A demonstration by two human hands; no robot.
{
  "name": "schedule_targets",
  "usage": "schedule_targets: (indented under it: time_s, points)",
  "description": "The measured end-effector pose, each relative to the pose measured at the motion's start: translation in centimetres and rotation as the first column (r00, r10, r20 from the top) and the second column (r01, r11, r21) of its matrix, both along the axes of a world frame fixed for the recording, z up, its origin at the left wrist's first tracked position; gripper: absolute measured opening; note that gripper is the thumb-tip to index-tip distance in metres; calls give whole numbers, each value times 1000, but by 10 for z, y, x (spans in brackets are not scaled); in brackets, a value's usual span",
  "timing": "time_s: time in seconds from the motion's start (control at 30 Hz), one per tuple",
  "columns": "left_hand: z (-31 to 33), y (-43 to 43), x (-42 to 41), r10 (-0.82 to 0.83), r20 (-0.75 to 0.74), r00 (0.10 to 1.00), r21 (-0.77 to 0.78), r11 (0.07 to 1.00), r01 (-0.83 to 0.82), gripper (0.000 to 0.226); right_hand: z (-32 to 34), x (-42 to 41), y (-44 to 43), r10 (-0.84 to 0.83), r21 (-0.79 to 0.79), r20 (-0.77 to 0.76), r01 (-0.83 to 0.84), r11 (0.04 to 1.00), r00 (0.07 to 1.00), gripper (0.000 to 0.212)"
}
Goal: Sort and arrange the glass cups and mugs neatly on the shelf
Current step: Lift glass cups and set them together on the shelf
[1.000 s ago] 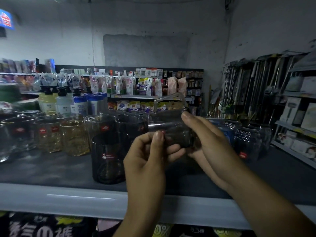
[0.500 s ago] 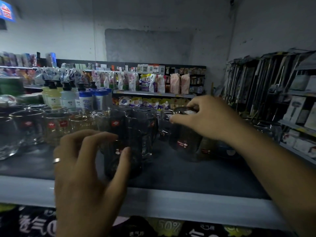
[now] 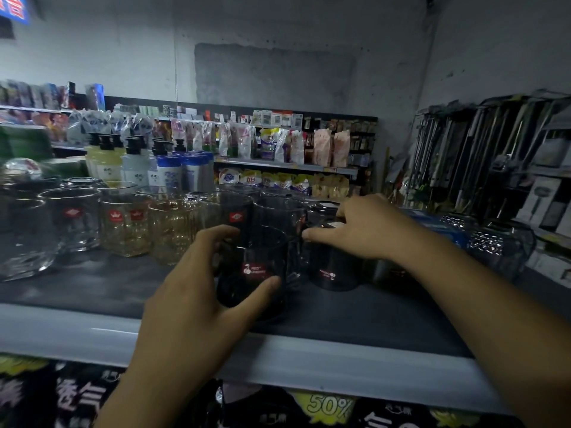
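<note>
Curling around a dark glass cup (image 3: 251,270), the fingers (image 3: 216,236) of the left hand (image 3: 197,304) wrap its far side while the thumb presses the near wall just under the cup's white-and-red label, so the hand is closed on the cup. That cup stands upright on the dark surface of the shelf (image 3: 92,288), near the pale front lip. Just to its right, the right hand (image 3: 367,230) lies over the rim of a second dark cup (image 3: 330,264) (its label reads upside down or mirrored, too small to make out), with the fingertips (image 3: 309,233) bent down onto the rim's left edge; the hand grips this cup from above. The two dark cups stand just beside each other, nearly touching. Behind them more dark glasses (image 3: 244,211) stand in a group, one with a red label. Further left a row of clear mugs (image 3: 74,217) and amber-tinted ribbed glasses (image 3: 173,230) lines the shelf. To the far right sits a studded clear jar (image 3: 497,248). Beyond the glassware, pump bottles (image 3: 133,168) and packaged goods fill the other aisle's racks.
</note>
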State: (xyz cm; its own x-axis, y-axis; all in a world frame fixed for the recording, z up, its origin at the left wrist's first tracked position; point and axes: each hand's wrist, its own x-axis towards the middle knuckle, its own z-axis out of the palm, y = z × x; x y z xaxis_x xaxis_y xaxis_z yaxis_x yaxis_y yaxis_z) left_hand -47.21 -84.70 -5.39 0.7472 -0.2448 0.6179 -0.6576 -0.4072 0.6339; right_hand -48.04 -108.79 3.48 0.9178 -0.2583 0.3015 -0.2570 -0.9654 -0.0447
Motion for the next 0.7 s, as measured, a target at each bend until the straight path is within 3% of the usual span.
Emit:
schedule_targets:
  time_s: [0.17, 0.3, 0.47, 0.7]
  points:
    - [1, -4, 0, 21, 10, 1000, 24, 999, -22, 73, -4, -37, -8, 193, -3, 105, -194, 981, 975, 56]
    - [-1, -4, 1, 27, 14, 1000, -19, 999, -26, 70, -17, -44, -14, 234, -82, 250, -220, 972, 940, 30]
    - [-3, -3, 0, 21, 19, 1000, -8, 1000, -21, 70, -16, -39, -6, 182, -133, 230, -154, 979, 956, 23]
    - [-2, -3, -2, 32, 26, 999, 20, 999, -33, 70, -13, -50, 4, 174, -155, 240, -139, 978, 955, 28]
